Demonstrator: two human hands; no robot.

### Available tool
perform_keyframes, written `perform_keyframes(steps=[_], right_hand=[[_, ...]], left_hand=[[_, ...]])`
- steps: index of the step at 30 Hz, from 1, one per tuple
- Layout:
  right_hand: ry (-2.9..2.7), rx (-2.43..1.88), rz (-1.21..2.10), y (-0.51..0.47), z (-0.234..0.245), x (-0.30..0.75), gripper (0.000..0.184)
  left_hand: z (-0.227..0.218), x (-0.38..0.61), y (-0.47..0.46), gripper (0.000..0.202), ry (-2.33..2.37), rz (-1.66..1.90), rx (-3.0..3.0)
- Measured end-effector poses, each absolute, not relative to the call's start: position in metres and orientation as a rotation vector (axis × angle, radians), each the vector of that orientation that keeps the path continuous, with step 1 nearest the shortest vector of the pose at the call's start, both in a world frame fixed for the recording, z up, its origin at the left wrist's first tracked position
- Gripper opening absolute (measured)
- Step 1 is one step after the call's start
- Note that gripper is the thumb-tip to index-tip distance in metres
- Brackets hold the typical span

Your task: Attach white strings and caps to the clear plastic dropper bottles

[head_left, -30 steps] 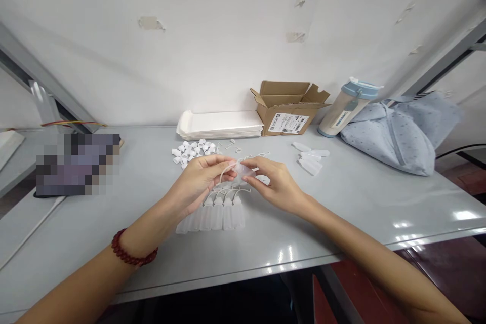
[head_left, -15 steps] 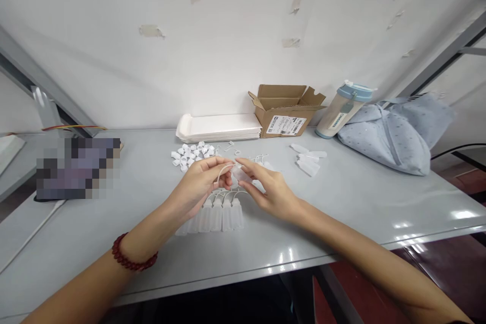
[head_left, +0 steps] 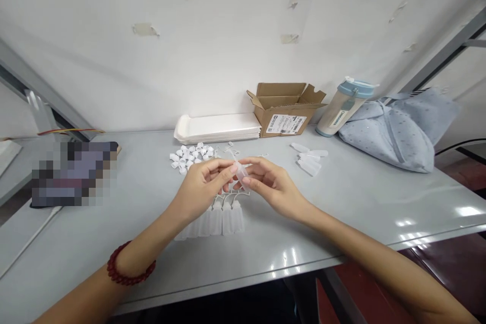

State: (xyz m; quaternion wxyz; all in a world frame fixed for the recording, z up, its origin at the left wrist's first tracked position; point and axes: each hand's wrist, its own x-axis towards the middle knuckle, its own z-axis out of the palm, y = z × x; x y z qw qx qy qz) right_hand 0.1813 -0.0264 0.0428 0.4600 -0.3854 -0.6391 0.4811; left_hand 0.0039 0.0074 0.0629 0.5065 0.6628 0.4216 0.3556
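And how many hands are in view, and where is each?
2: the left hand, on the left side of the small translucent bottle, and the right hand, on its right. No further hand shows.

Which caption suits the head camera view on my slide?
Left hand and right hand holding a translucent plastic bottle near a row of similar bottles.

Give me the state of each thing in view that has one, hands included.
Left hand: pinching the translucent bottle's top end
Right hand: fingers round its lower part
Translucent bottle: held, tilted
Bottle row: lying side by side, straps at necks
Separate bottles: lying loose
White caps: loose, heaped
Cardboard box: flaps open
White stack: lying flat
Drink flask: lid on
Cloth bag: slumped
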Motion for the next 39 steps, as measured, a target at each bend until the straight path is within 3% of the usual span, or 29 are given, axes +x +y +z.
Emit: perform_keyframes(steps=[7, 13, 19, 26, 29, 32, 39], right_hand=[[-1.469, -0.777, 1.417, -0.023, 0.04, 0.182, 0.031], [-1.297, -0.734, 1.583, -0.019, 0.041, 0.184, 0.034], [-1.159, -0.703, 1.706, -0.021, 0.046, 0.185, 0.033], [-1.239, -0.716, 1.759, -0.02, 0.048, 0.189, 0.037], [-1.334, -0.801, 1.716, -0.018, 0.054, 0.195, 0.03], [-1.501, -0.976, 1.721, -0.016, 0.062, 0.203, 0.024], [-1.949, -1.185, 1.941, -0.013, 0.066, 0.216, 0.029]], left_hand=[[0.062, -0.001, 0.004, 0.027, 1.067, 0.874, 2.079], [0.062, -0.012, 0.009, 0.017, 0.923, 1.271, 2.592], [0.059, -0.008, 0.009, 0.041, 0.637, 1.203, 2.752], [0.056, -0.006, 0.008, 0.039, 0.618, 1.21, 2.785], [0.056, -0.005, 0.007, 0.037, 0.563, 1.224, 2.828], [0.055, -0.002, 0.002, 0.034, 0.532, 1.157, 2.87], [0.047, 0.004, -0.014, 0.026, 0.542, 0.678, 2.787]])
